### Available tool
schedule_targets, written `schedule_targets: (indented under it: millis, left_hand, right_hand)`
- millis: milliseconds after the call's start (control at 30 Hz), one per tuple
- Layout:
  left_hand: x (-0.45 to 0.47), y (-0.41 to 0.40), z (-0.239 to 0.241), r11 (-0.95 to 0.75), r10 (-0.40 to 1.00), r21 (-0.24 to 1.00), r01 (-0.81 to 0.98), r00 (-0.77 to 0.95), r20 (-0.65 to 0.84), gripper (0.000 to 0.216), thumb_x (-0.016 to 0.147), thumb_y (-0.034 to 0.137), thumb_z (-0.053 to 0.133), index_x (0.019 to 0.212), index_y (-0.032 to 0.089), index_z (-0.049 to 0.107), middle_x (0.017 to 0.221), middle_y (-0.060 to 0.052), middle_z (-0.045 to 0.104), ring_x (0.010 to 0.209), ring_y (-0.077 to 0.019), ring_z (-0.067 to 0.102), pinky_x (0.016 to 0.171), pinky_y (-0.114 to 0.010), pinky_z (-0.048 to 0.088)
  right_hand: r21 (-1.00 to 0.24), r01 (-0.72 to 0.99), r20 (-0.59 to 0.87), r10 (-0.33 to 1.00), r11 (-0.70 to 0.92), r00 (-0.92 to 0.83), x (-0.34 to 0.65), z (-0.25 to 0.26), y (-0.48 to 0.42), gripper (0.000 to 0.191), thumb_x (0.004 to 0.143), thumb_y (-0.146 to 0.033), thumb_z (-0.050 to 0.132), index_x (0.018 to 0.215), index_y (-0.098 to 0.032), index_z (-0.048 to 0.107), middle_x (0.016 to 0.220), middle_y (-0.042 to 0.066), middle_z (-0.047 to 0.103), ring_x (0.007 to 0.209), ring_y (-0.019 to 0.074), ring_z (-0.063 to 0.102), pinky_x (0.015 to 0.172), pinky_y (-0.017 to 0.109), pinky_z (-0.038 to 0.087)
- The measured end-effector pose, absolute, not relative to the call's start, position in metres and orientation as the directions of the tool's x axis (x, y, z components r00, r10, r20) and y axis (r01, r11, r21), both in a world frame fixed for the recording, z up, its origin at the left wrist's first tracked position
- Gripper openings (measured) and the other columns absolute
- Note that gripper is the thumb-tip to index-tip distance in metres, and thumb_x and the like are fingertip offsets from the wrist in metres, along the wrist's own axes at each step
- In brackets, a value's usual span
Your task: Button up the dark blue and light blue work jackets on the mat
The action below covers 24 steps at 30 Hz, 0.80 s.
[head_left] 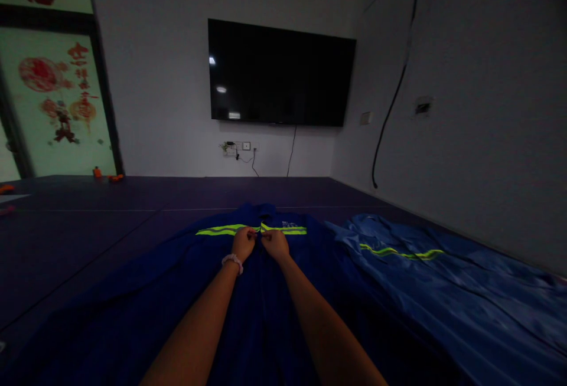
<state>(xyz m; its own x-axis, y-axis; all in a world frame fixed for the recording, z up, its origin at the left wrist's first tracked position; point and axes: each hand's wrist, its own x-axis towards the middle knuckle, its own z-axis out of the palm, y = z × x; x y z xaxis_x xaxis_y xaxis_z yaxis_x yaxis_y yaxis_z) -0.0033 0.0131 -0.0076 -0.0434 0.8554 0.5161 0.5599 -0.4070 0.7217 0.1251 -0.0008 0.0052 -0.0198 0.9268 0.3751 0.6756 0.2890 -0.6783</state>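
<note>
A dark blue work jacket (177, 274) lies spread out in front of me, collar at the far end, with a yellow-green reflective stripe (221, 231) across its chest. My left hand (244, 243), with a pale scrunchie (233, 261) on the wrist, pinches the jacket's front edge just below the stripe. Close beside it, my right hand (275, 243) pinches the opposite front edge. The fingertips of both hands nearly meet at the centre opening. Whatever small fastening may be between the fingers is too dark to make out.
At the right lies a lighter blue garment (425, 291) with its own yellow-green stripe, partly against the jacket. Small orange objects (115, 177) rest at the far left of the dark surface (88, 226). A television (279, 76) hangs on the wall; a black cable (390, 114) dangles at the right.
</note>
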Motion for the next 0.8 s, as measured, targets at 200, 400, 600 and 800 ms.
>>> schedule_targets:
  millis: [200,400,600,800]
  left_hand:
    - [-0.0041,0.0137,-0.0088,-0.390,0.872,0.748,0.538,-0.046,0.488,0.018,0.071,0.005,0.056,0.084,0.013,0.065,0.076,-0.004,0.066,0.070,-0.0115,0.061,0.068,-0.024,0.046]
    - [-0.0060,0.0108,-0.0064,-0.386,0.882,0.756,0.529,-0.029,0.471,0.016,0.071,0.007,0.057,0.083,0.014,0.067,0.080,-0.005,0.068,0.074,-0.0127,0.062,0.070,-0.024,0.047]
    - [-0.0068,0.0107,-0.0056,-0.383,0.882,0.757,0.530,-0.033,0.470,0.014,0.071,0.007,0.057,0.078,0.013,0.067,0.078,-0.005,0.068,0.073,-0.0124,0.062,0.070,-0.024,0.047]
    - [-0.0070,0.0121,-0.0070,-0.387,0.882,0.758,0.525,-0.030,0.470,0.013,0.074,0.008,0.054,0.076,0.013,0.066,0.075,-0.003,0.067,0.070,-0.0118,0.061,0.067,-0.023,0.047]
  right_hand:
    - [-0.710,0.637,0.379,0.925,0.300,-0.013,0.1258,0.0045,0.0000,0.027,0.071,-0.018,0.050,0.089,-0.014,0.070,0.082,0.005,0.071,0.075,0.0168,0.064,0.062,0.020,0.045]
    - [-0.729,0.611,0.377,0.926,0.308,-0.017,0.1258,0.0040,0.0005,0.025,0.072,-0.017,0.049,0.085,-0.016,0.071,0.079,0.004,0.071,0.075,0.0172,0.064,0.060,0.019,0.045]
    - [-0.736,0.591,0.380,0.924,0.330,-0.042,0.1254,0.0036,0.0023,0.023,0.071,-0.017,0.050,0.079,-0.017,0.072,0.074,0.002,0.071,0.074,0.0174,0.064,0.062,0.020,0.045]
    - [-0.746,0.572,0.384,0.922,0.341,-0.049,0.1249,0.0030,0.0051,0.022,0.077,-0.020,0.049,0.082,-0.017,0.070,0.081,0.002,0.071,0.077,0.0160,0.063,0.066,0.020,0.045]
